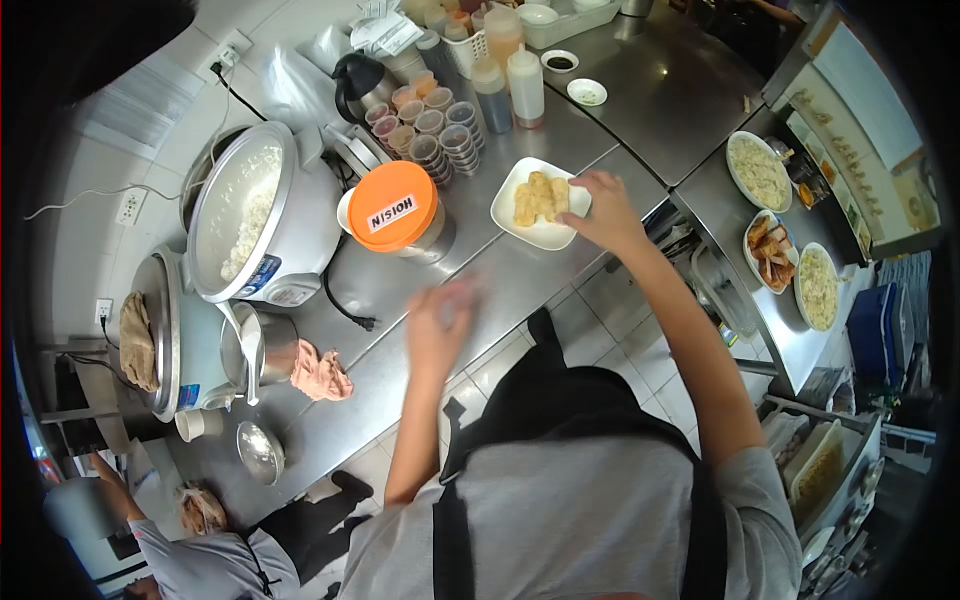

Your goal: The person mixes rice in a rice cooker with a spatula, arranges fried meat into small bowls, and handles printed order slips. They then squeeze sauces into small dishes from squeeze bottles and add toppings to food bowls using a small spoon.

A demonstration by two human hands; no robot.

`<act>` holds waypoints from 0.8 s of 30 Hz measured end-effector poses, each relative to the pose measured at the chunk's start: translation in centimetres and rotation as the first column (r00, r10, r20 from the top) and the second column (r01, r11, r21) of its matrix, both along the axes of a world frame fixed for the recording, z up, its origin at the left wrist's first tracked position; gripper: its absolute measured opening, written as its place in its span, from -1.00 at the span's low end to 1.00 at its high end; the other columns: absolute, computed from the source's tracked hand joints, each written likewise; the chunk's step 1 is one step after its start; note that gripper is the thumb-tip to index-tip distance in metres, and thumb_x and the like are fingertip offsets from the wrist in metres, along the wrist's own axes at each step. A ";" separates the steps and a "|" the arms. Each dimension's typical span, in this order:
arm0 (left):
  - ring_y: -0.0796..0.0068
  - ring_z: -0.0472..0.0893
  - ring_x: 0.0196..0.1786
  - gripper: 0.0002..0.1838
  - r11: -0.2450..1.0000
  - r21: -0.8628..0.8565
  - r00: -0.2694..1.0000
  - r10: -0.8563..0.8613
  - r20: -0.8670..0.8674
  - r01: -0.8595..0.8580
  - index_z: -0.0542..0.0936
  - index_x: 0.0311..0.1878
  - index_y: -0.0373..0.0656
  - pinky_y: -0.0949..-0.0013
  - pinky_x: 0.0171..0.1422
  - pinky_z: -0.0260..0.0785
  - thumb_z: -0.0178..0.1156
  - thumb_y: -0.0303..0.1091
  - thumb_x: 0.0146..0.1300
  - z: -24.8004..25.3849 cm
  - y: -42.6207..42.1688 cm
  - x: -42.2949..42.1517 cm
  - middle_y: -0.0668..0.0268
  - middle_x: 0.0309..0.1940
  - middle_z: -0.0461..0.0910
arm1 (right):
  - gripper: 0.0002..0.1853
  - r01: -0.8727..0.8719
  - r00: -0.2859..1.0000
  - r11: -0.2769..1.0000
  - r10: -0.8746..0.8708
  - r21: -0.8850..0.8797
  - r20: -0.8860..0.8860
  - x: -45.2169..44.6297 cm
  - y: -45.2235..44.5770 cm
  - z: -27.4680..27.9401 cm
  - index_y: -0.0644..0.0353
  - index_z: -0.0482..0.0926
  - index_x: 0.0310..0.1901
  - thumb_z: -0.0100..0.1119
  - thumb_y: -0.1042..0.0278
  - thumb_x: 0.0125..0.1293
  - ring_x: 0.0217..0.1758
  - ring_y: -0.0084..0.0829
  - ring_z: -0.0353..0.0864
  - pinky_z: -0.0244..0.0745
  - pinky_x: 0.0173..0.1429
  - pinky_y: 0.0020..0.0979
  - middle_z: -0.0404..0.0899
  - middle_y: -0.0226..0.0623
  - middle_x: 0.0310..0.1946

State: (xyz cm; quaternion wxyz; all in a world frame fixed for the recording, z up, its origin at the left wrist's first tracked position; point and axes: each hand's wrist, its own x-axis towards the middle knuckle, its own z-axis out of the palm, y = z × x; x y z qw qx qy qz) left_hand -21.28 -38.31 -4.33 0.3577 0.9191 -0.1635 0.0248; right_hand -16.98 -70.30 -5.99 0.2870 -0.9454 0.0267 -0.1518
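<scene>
A square white dish (510,213) with pale golden pieces of food (540,198) sits on the steel counter. My right hand (606,212) grips the dish at its right edge, thumb over the rim and fingers curved at the corner. My left hand (440,322) is over the counter's front part, apart from the dish; motion smears its fingers. Nearest it stands a tub with an orange lid (393,205) labelled HOISIN. Farther left, a crumpled pink cloth (321,371) lies beside a metal pot (275,345) with a white ladle.
A rice cooker (290,215) stands left of the tub. Stacked sauce cups (430,122) and squeeze bottles (525,90) line the back. Plates of rice (758,172) and browned meat (770,252) stand on the right-hand counter. A co-worker (215,555) is at lower left.
</scene>
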 end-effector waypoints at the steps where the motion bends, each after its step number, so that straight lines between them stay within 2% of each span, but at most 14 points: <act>1: 0.06 0.49 0.03 -0.71 1.000 0.024 1.000 -0.018 0.024 0.017 0.65 -0.08 -0.15 0.13 0.16 0.34 0.30 -0.38 0.08 -0.2 -2.9 1.2 0.10 -0.11 0.56 | -0.42 0.012 0.999 0.999 -0.014 -0.047 -0.044 1.5 0.2 0.4 0.25 0.65 -0.08 0.43 -0.05 -0.03 0.20 -0.09 0.37 0.39 0.25 -0.21 0.48 -0.14 0.05; 5: 0.10 0.41 -0.02 -0.65 0.984 0.174 0.984 -0.059 0.167 0.029 0.66 -0.09 -0.21 0.15 0.10 0.27 0.35 -0.33 0.02 -2.3 -9.9 6.7 0.14 -0.17 0.47 | -0.24 -0.002 0.955 0.962 -0.080 -0.275 -0.287 5.9 1.6 0.7 0.37 0.68 -0.16 0.34 -0.31 -0.10 0.15 -0.15 0.37 0.39 0.19 -0.23 0.48 -0.15 -0.04; 8: 0.12 0.38 0.01 -0.63 0.951 0.309 0.984 -0.054 0.170 -0.001 0.65 -0.11 -0.24 0.15 0.07 0.21 0.35 -0.28 0.00 -4.1 -11.5 9.0 0.15 -0.14 0.43 | -0.24 -0.030 0.960 0.938 -0.069 -0.344 -0.272 7.1 2.4 -0.9 0.41 0.69 -0.21 0.30 -0.30 -0.13 0.14 -0.17 0.37 0.39 0.15 -0.23 0.48 -0.13 -0.04; 11: 0.12 0.36 0.00 -0.62 0.933 0.360 0.985 -0.086 0.149 0.027 0.64 -0.11 -0.24 0.13 0.06 0.19 0.34 -0.30 -0.02 -5.2 -12.4 10.0 0.14 -0.15 0.41 | -0.43 0.045 0.966 0.952 -0.118 -0.303 -0.229 7.5 2.6 -2.2 0.26 0.70 -0.38 0.38 -0.17 -0.22 0.10 -0.19 0.40 0.41 0.14 -0.26 0.48 -0.22 -0.06; 14: 0.12 0.36 -0.01 -0.64 0.936 0.350 0.984 -0.104 0.142 0.049 0.65 -0.11 -0.21 0.12 0.07 0.18 0.32 -0.33 -0.03 -5.1 -12.6 9.8 0.15 -0.15 0.41 | -0.53 0.058 0.935 0.986 -0.108 -0.155 -0.337 7.5 2.0 0.0 0.25 0.70 -0.44 0.37 -0.05 -0.26 0.10 -0.20 0.40 0.39 0.18 -0.23 0.49 -0.22 -0.07; 17: 0.12 0.36 -0.01 -0.64 0.944 0.323 0.987 -0.112 0.113 0.070 0.65 -0.09 -0.18 0.12 0.07 0.18 0.30 -0.37 -0.04 -4.8 -12.9 9.8 0.15 -0.16 0.40 | -0.58 -0.070 0.959 0.992 0.037 -0.107 -0.283 7.6 0.7 1.1 0.24 0.67 -0.44 0.42 0.05 -0.30 0.13 -0.19 0.38 0.35 0.25 -0.22 0.48 -0.24 -0.06; 20: 0.10 0.35 0.00 -0.59 0.963 0.262 0.990 -0.092 0.105 0.062 0.65 -0.03 -0.13 0.12 0.08 0.18 0.28 -0.41 -0.04 -5.0 -12.5 9.7 0.16 -0.14 0.40 | -0.62 -0.244 0.968 0.960 0.232 -0.138 -0.092 7.8 0.2 1.7 0.22 0.63 -0.43 0.44 0.17 -0.31 0.17 -0.16 0.36 0.27 0.34 -0.20 0.46 -0.23 -0.03; 24: 0.08 0.35 0.02 -0.53 0.989 0.135 0.985 0.041 0.165 -0.064 0.64 0.05 -0.06 0.10 0.12 0.17 0.24 -0.44 -0.04 -5.5 -11.5 9.7 0.15 -0.10 0.42 | -0.56 -0.393 0.919 0.890 0.375 -0.230 -0.119 8.1 0.2 -0.6 0.21 0.58 -0.27 0.44 0.21 -0.26 0.24 -0.11 0.32 0.18 0.42 -0.13 0.42 -0.17 0.02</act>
